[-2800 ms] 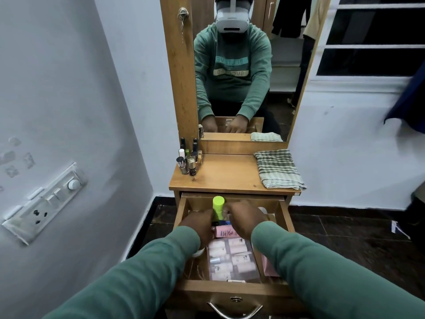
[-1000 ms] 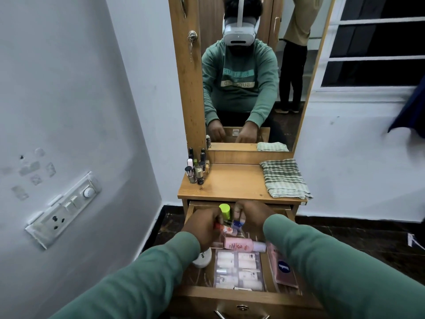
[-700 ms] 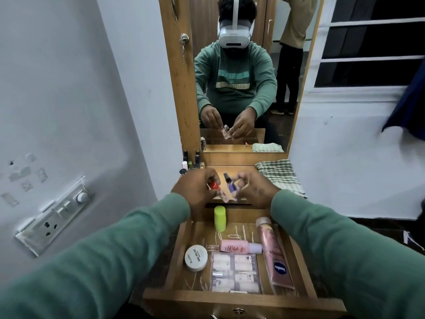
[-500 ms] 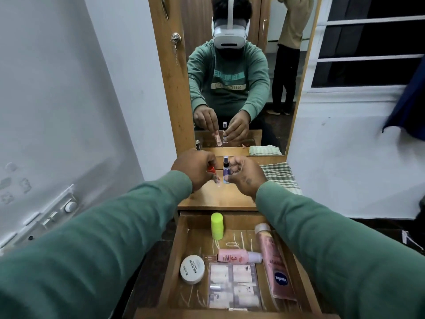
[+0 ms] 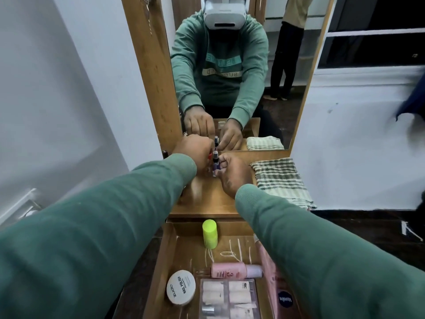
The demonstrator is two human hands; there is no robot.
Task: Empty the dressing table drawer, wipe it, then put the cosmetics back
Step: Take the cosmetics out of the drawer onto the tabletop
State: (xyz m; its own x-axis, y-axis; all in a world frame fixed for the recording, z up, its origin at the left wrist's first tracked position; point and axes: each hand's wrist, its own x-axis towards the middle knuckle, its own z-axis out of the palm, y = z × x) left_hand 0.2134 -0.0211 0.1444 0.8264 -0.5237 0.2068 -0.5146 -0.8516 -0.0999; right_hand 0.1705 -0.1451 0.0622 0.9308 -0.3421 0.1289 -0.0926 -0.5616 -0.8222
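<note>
Left hand (image 5: 193, 154): over the back left of the table top, fingers curled round a small red-capped item (image 5: 210, 155), most of it hidden inside the grip.
Right hand (image 5: 232, 173): just beside the left one, thumb and fingertips pinching a small purple bottle (image 5: 215, 162).
Purple bottle: upright between the two hands, clear cap on top; cannot tell whether its base touches the wood; no readable print.
Table top (image 5: 207, 199): wooden, directly under both hands.
Checked cloth (image 5: 281, 180): folded on the right of the table top, one corner hanging over the front edge.
Drawer (image 5: 161, 261): pulled out below the table top, cosmetics inside, white scribbles on its floor.
Yellow-green container (image 5: 209, 233): standing upright at the back of the drawer, no writing visible.
Pink bottle (image 5: 234, 271): lying on its side in mid-drawer, dark print on it, unreadable.
Round white tin (image 5: 181, 287): front left of the drawer, "NAIL POLISH" in black on the lid, a second word beside it too unclear to read.
Clear box (image 5: 227, 298): beside the tin, pale pieces in rows, a small dark label in one corner, illegible.
Pink tube (image 5: 284, 300): along the right wall of the drawer, partly under the right sleeve, "Vaseline" in white on a blue oval.
Mirror (image 5: 296, 65): reflecting a green sweatshirt with reversed, unreadable lettering, a white headset, both hands, and a second person standing behind.
</note>
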